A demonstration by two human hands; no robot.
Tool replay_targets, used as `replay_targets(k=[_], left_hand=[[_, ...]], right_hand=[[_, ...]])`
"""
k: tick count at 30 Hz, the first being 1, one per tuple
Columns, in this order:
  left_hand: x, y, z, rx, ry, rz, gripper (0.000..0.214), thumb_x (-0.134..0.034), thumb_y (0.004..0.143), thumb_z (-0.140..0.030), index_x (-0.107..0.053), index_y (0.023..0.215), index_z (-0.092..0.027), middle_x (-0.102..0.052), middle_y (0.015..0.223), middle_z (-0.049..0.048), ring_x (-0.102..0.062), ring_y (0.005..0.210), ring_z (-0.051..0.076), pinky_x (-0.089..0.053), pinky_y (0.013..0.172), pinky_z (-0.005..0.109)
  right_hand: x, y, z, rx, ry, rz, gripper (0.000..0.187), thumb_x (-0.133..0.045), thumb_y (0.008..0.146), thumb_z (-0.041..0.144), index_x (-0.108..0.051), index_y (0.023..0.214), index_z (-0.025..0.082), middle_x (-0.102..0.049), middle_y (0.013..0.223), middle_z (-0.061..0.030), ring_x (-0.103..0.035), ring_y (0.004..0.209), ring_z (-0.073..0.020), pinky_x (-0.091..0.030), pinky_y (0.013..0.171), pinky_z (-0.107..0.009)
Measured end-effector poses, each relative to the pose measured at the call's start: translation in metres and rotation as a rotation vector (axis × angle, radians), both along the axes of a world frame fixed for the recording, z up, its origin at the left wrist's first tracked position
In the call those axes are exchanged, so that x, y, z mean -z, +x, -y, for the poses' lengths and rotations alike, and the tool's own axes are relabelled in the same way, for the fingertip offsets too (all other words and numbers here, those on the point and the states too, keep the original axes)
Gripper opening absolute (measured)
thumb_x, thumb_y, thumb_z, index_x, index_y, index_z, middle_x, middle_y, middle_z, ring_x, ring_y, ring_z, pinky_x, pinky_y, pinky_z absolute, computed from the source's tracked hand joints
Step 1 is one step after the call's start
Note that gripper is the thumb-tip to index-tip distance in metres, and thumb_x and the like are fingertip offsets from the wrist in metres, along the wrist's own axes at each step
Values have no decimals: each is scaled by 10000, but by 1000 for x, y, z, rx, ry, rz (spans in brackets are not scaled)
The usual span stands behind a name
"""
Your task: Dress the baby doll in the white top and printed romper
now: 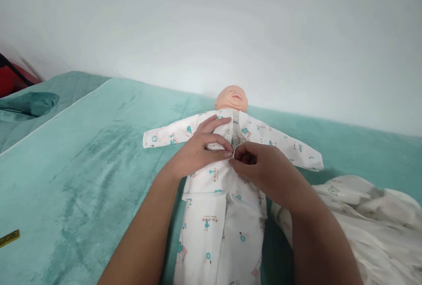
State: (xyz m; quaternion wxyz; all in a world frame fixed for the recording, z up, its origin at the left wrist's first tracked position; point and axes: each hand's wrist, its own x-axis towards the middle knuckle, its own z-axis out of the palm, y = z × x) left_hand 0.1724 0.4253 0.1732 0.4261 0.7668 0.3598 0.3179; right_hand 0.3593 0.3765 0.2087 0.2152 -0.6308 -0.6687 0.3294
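A baby doll (231, 97) lies on its back, dressed in a white baby jacket (211, 184) with teal animal prints and matching trousers (201, 236). The jacket's sleeves stretch out to both sides. At the front opening, my left hand (206, 146) pinches the jacket's edge between thumb and index finger, its other fingers resting on the chest. My right hand (257, 159) is closed on the opposite edge of the same opening, fingertips almost touching the left ones. A button shows above the fingers; whatever lies between the fingertips is hidden.
A teal velvety cover (99, 179) spreads beneath the doll, against a pale wall (211, 25). To the right lies a crumpled white cloth (369, 219) with small prints. A red item (13, 78) with a black strap sits far left, and a yellow strip (9, 238) lies at the left edge.
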Motion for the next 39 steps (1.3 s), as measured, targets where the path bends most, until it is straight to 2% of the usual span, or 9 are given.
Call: replay_targets(k=[5, 9, 13, 18, 24, 31, 39], left_hand=[[2, 0, -1, -3, 21, 16, 99, -659, 853, -329, -741, 879, -281, -367, 1540, -86, -117, 1510, 248, -175, 1234, 479], [3, 0, -2, 4, 25, 29, 105, -667, 848, -336, -755, 889, -296, -396, 1523, -89, -141, 1506, 242, -202, 1231, 471], [2, -1, -2, 20, 40, 37, 119, -657, 858, -322, -762, 913, -308, -430, 1500, -91, -147, 1505, 232, -225, 1226, 475], [-1, -2, -1, 55, 35, 27, 110, -657, 854, -332, -753, 893, -296, -432, 1500, -83, -120, 1510, 252, -275, 1196, 504], [-2, 0, -1, 66, 83, -64, 204, -791, 719, -349, -706, 885, -266, -368, 1540, -75, -73, 1514, 281, -153, 1236, 516], [1, 5, 2, 22, 115, -59, 78, -689, 766, -225, -686, 841, -244, -392, 1525, -66, -122, 1507, 277, -195, 1225, 505], [0, 3, 0, 32, 93, -11, 103, -675, 735, -149, -672, 786, -239, -454, 1482, -77, -177, 1495, 258, -203, 1229, 481]], right_hand=[[0, 13, -2, -90, -92, -195, 175, -618, 781, 347, -611, 715, 185, -464, 618, 39, -368, 549, -75, -279, 467, -194], [2, 17, -4, -60, -170, -346, 236, -663, 774, 396, -609, 727, 171, -425, 567, 50, -337, 489, -58, -242, 432, -186], [5, 17, -6, -38, -217, -426, 273, -678, 780, 428, -604, 732, 171, -421, 520, 58, -367, 442, -57, -244, 414, -182], [7, 16, -8, -5, -226, -442, 309, -698, 767, 457, -607, 716, 167, -441, 497, 58, -387, 414, -56, -264, 408, -184], [9, 15, -9, 6, -228, -462, 327, -685, 780, 478, -613, 719, 164, -456, 502, 54, -399, 411, -57, -266, 406, -185], [10, 14, -10, 2, -215, -495, 346, -698, 763, 492, -609, 708, 162, -457, 529, 54, -384, 404, -51, -263, 396, -191], [10, 13, -9, -8, -216, -453, 339, -688, 778, 480, -601, 694, 163, -457, 490, 54, -397, 398, -59, -272, 396, -190]])
